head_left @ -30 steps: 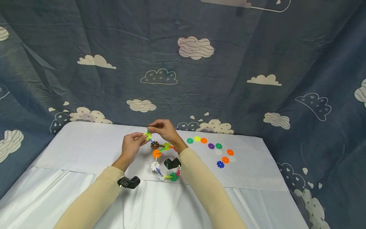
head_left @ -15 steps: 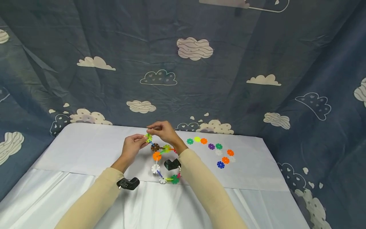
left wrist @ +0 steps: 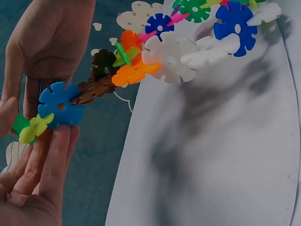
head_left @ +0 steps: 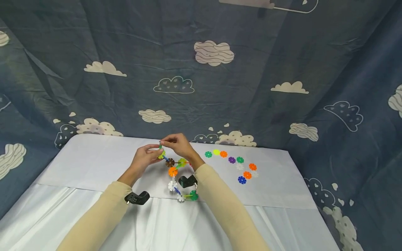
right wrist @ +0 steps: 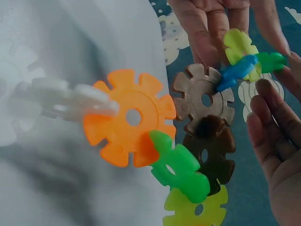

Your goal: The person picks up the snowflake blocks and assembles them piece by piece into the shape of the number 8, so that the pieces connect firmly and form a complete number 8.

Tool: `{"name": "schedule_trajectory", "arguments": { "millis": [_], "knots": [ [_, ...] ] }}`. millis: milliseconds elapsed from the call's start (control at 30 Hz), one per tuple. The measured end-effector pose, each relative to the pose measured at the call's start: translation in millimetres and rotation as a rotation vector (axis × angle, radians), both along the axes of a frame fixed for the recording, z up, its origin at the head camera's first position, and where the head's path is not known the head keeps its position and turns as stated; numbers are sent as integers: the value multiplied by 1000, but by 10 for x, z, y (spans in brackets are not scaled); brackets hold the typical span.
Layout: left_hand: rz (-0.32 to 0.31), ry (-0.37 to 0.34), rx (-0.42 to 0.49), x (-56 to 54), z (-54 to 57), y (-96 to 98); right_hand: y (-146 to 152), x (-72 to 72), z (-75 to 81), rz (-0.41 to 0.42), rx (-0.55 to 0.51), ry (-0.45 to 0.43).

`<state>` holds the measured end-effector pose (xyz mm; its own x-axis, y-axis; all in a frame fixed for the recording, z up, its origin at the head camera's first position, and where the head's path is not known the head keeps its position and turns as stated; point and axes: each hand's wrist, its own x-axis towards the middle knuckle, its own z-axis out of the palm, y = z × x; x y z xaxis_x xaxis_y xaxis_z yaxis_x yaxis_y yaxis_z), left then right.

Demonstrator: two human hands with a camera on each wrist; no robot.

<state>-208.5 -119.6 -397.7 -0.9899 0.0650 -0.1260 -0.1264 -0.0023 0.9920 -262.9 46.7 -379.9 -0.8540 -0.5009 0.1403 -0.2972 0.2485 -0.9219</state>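
My left hand (head_left: 142, 161) pinches a yellow-green notched plastic disc (head_left: 161, 154) near the upper end of a chain of interlocking snowflake discs. Against that disc, a small green disc (right wrist: 272, 61) is pinched between finger and thumb of my right hand (head_left: 179, 145). A light blue disc (left wrist: 61, 106) joins the yellow-green one to two brown discs (right wrist: 195, 89). Further along come a green disc (right wrist: 178, 167), an orange disc (right wrist: 122, 117) and a white disc (head_left: 172, 185). The chain hangs down below both hands, and the right forearm hides part of it.
Several loose discs lie on the white table cover (head_left: 282, 188) right of the chain, among them a purple disc (head_left: 231, 160), a blue disc (head_left: 242, 180) and an orange disc (head_left: 252, 167). A dark cloud-print curtain (head_left: 238, 87) stands behind the table.
Both hands have shifted slightly left, still holding the discs. The lower part of the chain has swung a little down and right, and its pink disc has gone behind the right sleeve.
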Motion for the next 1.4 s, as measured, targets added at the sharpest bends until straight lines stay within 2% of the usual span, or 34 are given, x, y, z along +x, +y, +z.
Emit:
{"name": "schedule_trajectory", "arguments": {
  "millis": [200, 333, 500, 733, 900, 1067, 1267, 1400],
  "knots": [
    [52, -30, -44, 12, -12, 27, 188, 31, -39, -31, -25, -51],
    [67, -42, -51, 21, -14, 27, 484, 59, -126, -131, -8, -46],
    [74, -47, -71, -4, -25, 11, 1019, 128, -285, -263, 66, -29],
    [74, -61, -54, -18, -46, -11, 1898, 352, -524, -493, 281, -19],
    [74, -59, -37, -3, -79, -14, 2337, 598, -659, -607, 462, -76],
    [92, -70, -15, 9, -97, -34, 2492, 721, -772, -594, 575, -146],
    [128, -101, 33, 30, -125, 1, 2520, 764, -764, -575, 640, -152],
    [139, -99, 43, 60, -157, 16, 2568, 783, -763, -559, 670, -123]
  ]
}}
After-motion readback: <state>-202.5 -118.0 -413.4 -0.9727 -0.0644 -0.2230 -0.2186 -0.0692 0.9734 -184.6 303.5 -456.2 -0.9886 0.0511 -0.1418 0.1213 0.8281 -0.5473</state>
